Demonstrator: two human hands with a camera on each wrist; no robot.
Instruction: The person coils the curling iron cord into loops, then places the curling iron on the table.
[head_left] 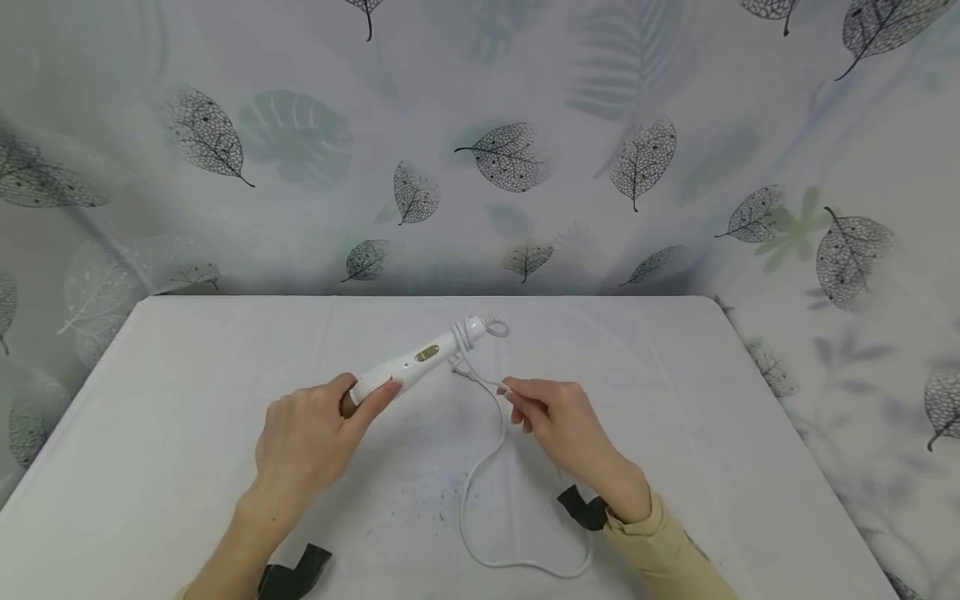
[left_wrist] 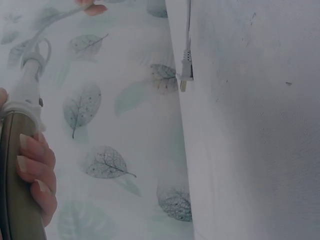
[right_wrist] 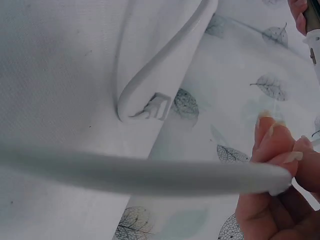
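Note:
A white-handled hair iron point(head_left: 405, 367) with a small gold switch panel slants up to the right over the table. My left hand point(head_left: 309, 433) grips its gold-brown barrel point(left_wrist: 21, 175), fingers wrapped round it in the left wrist view. The white power cord point(head_left: 467, 492) is wound a few turns about the handle's far end. With thumb and fingertips, my right hand point(head_left: 562, 421) pinches the cord to the right of the handle. The two-pin plug point(left_wrist: 186, 70) lies on the table, just beyond the handle's end in the head view.
A white cloth covers the table point(head_left: 225, 350), with faint dark specks near its middle. Loose cord loops across it toward the right forearm. Leaf-patterned curtain point(head_left: 510, 158) hangs behind and at the sides. Black straps point(head_left: 583, 507) show at both wrists.

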